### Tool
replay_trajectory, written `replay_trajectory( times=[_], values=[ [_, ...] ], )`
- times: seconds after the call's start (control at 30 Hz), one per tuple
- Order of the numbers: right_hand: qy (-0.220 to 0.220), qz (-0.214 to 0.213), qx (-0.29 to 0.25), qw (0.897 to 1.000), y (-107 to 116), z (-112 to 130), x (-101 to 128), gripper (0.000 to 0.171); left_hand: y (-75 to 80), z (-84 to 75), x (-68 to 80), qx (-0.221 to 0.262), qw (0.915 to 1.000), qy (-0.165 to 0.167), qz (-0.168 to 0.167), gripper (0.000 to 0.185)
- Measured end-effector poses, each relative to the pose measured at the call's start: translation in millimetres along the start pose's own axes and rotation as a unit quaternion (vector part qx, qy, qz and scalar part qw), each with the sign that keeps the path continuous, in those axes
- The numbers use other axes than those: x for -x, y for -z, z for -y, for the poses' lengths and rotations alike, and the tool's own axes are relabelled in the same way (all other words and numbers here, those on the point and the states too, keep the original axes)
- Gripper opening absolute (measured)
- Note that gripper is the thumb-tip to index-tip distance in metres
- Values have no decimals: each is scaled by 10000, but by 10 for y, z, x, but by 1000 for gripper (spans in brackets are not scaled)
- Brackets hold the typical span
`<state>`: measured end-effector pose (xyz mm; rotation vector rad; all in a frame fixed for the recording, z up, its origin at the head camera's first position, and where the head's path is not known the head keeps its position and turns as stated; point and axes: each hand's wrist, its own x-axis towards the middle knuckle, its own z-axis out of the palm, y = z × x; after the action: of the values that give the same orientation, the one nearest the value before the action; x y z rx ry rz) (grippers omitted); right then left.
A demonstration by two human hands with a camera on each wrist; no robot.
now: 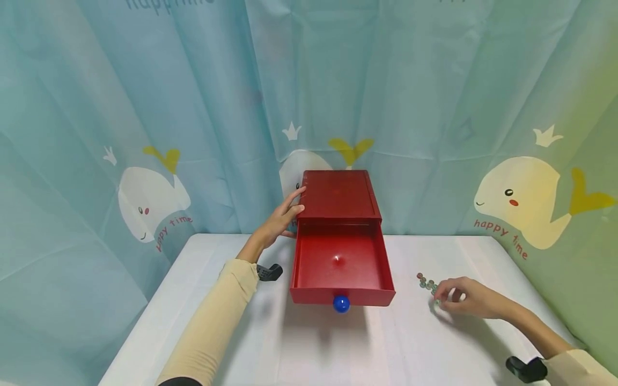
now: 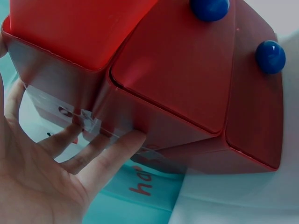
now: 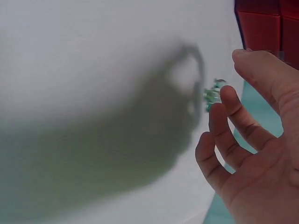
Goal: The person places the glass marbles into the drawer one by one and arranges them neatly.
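- Item one, red box (image 1: 339, 195): I log it at 12 o'clock on the white table (image 1: 241, 343), backed against the curtain. Its lid surface is plain and closed over the top.
- Item two, drawer (image 1: 340, 262): pulled out of the red box toward me, open and showing a bare red floor with one bright glint. A blue knob (image 1: 341, 304) sits on its front panel, facing 6 o'clock.
- Item three, second blue knob (image 2: 270, 56): seen only in the left wrist view, on a lower front panel of the same box.
- Item four, left hand (image 1: 284, 214): at 9 o'clock of the red box, fingers straight and spread, pressing flat on the box's side wall and top corner. I record it as released, gripping nothing; the left wrist view shows the fingertips (image 2: 135, 137) touching the wall.
- Item five, marbles (image 1: 426, 281): a small cluster of glassy beads at 3 o'clock of the drawer, lying on the table, well apart from the box.
- Item six, right hand (image 1: 465, 297): at 4 o'clock of the drawer, just beside the marbles, fingers curled toward them. The right wrist view shows greenish marbles at the fingertips (image 3: 229, 93), but I cannot tell whether any is pinched.
- Item seven, whale-print curtain (image 1: 145, 134): hangs behind and to both sides.
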<state>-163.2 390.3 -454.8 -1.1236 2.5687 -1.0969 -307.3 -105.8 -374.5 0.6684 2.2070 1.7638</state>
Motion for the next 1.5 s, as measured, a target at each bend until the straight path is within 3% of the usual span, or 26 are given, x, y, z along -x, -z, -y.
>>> replay_trajectory(
  times=[0.2, 0.57, 0.93, 1.4, 1.5],
  values=[
    [107, -156, 307, 9993, 152, 112, -77, 20, -2, 9, -11, -22, 10000, 7, -31, 66],
    [-183, -227, 622, 9976, 384, 363, -231, 20, -11, 16, -11, -17, 10000, -7, -35, 66],
    [-213, -335, 601, 9974, 633, 658, -442, 20, 0, 42, -19, -11, 10000, 5, -41, 68],
    [-121, -1068, 805, 9909, 879, 1016, -688, 22, -6, 47, -22, -43, 10000, -4, -71, 67],
    [86, -1296, 827, 9881, 902, 1056, -759, 23, -6, 48, -19, -35, 10000, -32, -77, 66]
  ],
)
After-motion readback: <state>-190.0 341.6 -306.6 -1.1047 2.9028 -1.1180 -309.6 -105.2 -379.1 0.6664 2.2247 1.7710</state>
